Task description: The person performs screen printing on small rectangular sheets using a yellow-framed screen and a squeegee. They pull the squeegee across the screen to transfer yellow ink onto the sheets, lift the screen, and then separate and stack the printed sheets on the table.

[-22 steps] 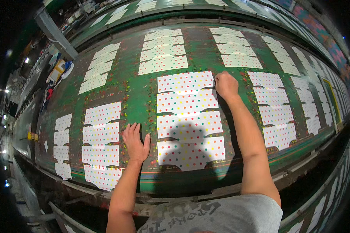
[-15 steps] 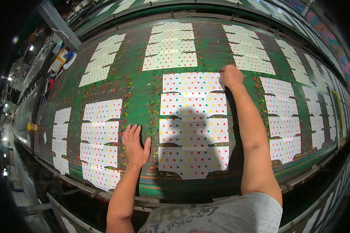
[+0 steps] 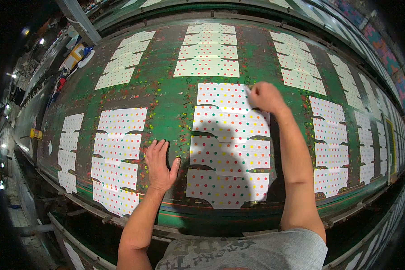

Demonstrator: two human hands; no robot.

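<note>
A column of white cut fabric panels with coloured dots lies in front of me on a long green table (image 3: 166,100). My right hand (image 3: 267,97) is closed in a pinch on the far right corner of the farthest dotted fabric panel (image 3: 218,95), and that corner is lifted off the table. Its fingertips are partly hidden. Left of the column, my left hand (image 3: 160,166) lies flat on the table with fingers stretched and holds nothing. It rests between this column and another column of dotted panels (image 3: 117,146). My shadow darkens the nearer panels (image 3: 227,186).
More dotted panels lie in columns at the right (image 3: 330,144) and in a far row (image 3: 207,65). A rail (image 3: 166,231) runs along the near table edge. At the far left stand a grey post (image 3: 78,20) and a pile of mixed items (image 3: 76,56).
My right hand has drawn the farthest panel's right corner up and inward, toward the left and slightly nearer. My left hand stays flat on the table. The whole view has shifted slightly.
</note>
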